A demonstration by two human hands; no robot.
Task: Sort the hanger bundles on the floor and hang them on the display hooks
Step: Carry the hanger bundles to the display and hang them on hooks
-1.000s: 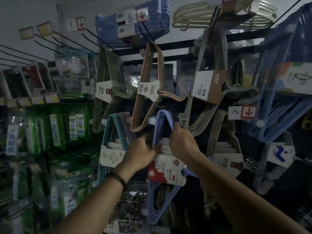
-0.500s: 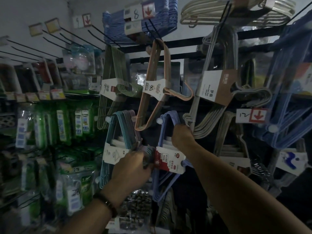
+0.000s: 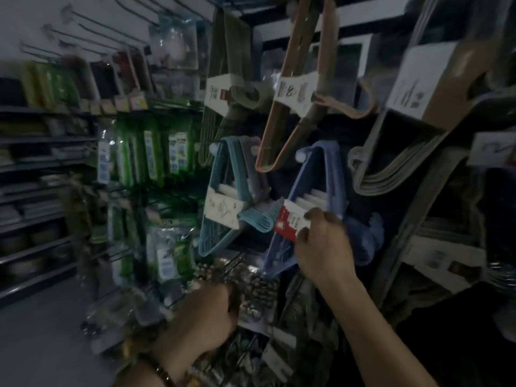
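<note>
A purple-blue hanger bundle [image 3: 312, 174] with a red and white label [image 3: 290, 222] hangs from a display hook at centre. My right hand [image 3: 324, 241] grips it at the label. My left hand [image 3: 203, 317] is lower, below the bundles, with fingers curled and nothing visible in it; the frame is blurred. A teal hanger bundle [image 3: 223, 196] hangs just left of the purple one. An orange-brown bundle [image 3: 296, 88] and a grey bundle [image 3: 396, 152] hang above and to the right.
Green packaged goods [image 3: 150, 152] hang on the rack at left. Dark shelves [image 3: 33, 191] run along the far left above the grey floor [image 3: 36, 339]. Bare hooks [image 3: 92, 23] stick out at upper left. Small packets [image 3: 257, 291] hang below the bundles.
My left hand dropped away from the bundles to a lower spot. My right hand slid down from the top of the purple bundle to its label. The view swung down and left.
</note>
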